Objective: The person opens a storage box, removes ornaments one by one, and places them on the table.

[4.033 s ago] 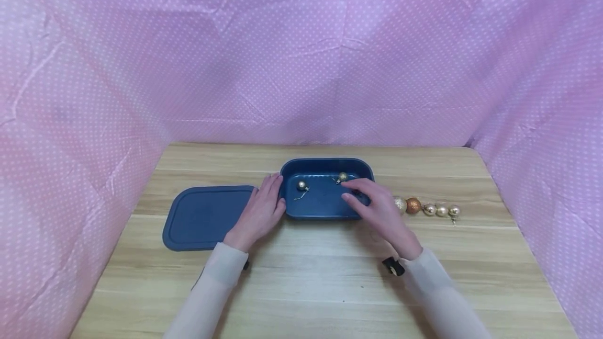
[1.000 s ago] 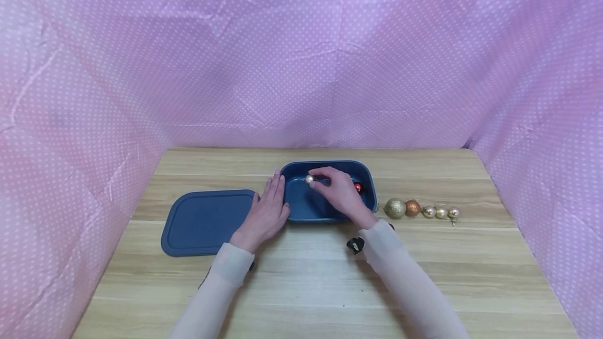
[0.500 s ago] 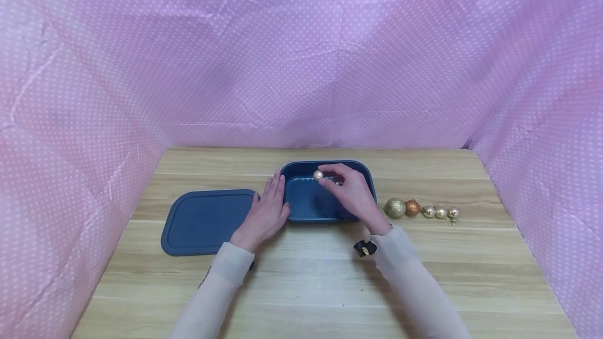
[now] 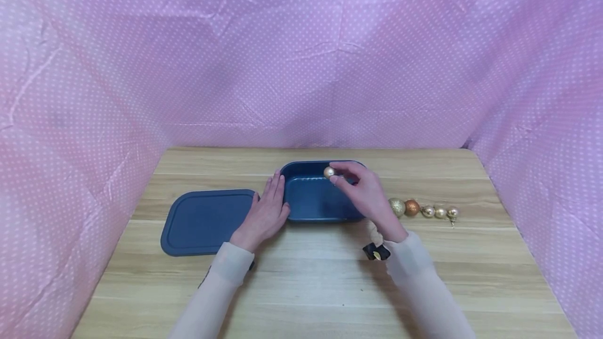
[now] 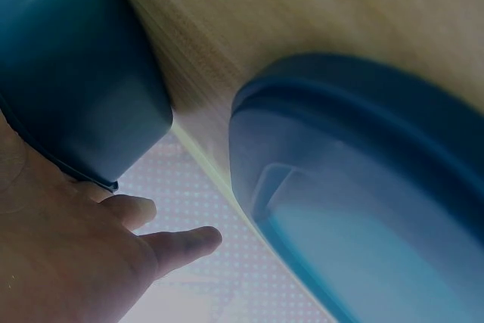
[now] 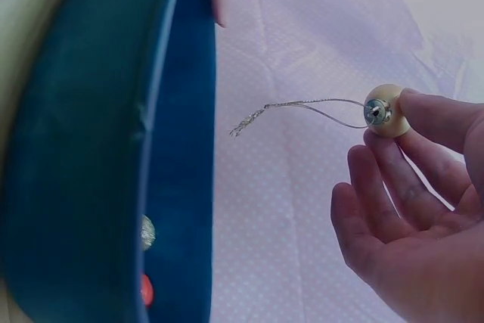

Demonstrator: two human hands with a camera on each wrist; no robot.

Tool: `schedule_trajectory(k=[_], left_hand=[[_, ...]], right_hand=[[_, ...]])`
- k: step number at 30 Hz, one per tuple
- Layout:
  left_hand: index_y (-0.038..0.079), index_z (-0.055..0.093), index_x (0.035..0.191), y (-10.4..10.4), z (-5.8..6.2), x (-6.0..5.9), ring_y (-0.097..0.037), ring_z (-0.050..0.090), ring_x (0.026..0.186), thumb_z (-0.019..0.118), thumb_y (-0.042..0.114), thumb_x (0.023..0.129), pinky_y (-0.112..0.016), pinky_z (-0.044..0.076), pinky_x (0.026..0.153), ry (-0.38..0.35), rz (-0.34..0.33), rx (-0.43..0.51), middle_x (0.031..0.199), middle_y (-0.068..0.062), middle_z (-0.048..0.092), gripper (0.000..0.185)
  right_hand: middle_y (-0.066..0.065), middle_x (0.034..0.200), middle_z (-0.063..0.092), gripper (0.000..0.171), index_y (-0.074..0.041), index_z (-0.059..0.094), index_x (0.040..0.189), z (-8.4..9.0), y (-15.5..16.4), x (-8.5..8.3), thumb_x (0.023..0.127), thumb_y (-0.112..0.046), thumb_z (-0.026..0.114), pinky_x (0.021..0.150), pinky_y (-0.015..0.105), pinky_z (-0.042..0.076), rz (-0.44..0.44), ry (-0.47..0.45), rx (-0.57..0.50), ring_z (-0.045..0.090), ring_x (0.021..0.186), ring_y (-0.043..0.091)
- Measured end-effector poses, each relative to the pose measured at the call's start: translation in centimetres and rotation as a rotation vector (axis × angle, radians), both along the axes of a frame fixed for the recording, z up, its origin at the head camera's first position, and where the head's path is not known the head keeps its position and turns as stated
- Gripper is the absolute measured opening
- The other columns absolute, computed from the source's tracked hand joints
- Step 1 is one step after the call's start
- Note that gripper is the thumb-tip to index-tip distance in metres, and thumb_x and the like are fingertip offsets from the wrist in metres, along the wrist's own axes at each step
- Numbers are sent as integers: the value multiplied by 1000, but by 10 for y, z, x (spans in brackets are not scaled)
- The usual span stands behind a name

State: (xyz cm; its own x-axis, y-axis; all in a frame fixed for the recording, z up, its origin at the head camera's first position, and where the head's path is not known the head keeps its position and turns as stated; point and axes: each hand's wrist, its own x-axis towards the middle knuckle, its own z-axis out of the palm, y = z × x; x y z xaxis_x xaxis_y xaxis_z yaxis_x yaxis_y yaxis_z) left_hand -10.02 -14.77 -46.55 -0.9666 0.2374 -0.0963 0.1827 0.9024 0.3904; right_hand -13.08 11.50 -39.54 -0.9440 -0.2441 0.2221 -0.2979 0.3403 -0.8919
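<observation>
A dark blue box [image 4: 311, 208] stands open at the middle of the wooden table. My right hand [image 4: 365, 195] is above its back right part and pinches a small pale gold bauble [image 4: 328, 172] between thumb and fingertips. In the right wrist view the bauble [image 6: 386, 111] shows a silver cap and a thin hanging loop. My left hand [image 4: 265, 212] lies with straight fingers against the box's left wall [image 5: 83, 88]. Inside the box [image 6: 98, 187] a gold bauble [image 6: 147, 232] and a red one [image 6: 147, 290] can be seen.
The blue lid [image 4: 207, 221] lies flat left of the box, also close in the left wrist view [image 5: 363, 209]. A row of several baubles [image 4: 424, 209], gold and orange, lies on the table right of the box. Pink dotted cloth walls in the table.
My right hand has lifted the pale gold bauble out of the box's left part and carried it up and to the right. The left hand and box have stayed put.
</observation>
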Motion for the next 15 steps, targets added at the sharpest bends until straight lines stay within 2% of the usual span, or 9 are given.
schedule_trajectory(k=[5,11,15], left_hand=[[4,4,166,-1,0,-1,-31,4,160,43,29,109,-69,16,120,-5,-2,-6,174,-7,-8,73],[5,3,166,-1,0,-1,-32,5,159,43,29,109,-69,16,120,-6,0,-9,174,-6,-9,73],[3,6,166,-1,0,-2,-33,7,159,43,29,108,-71,18,119,8,-3,-6,174,-8,-6,73]], right_hand=[[11,122,73,34,-5,72,129,7,7,4,97,-15,74,97,47,54,-21,-27,-12,70,110,27],[8,128,71,35,-8,71,132,14,19,9,99,-19,72,95,29,53,-50,-53,16,67,113,23],[9,129,70,35,-7,70,132,17,27,12,100,-20,72,103,41,50,-63,-58,6,67,113,24]])
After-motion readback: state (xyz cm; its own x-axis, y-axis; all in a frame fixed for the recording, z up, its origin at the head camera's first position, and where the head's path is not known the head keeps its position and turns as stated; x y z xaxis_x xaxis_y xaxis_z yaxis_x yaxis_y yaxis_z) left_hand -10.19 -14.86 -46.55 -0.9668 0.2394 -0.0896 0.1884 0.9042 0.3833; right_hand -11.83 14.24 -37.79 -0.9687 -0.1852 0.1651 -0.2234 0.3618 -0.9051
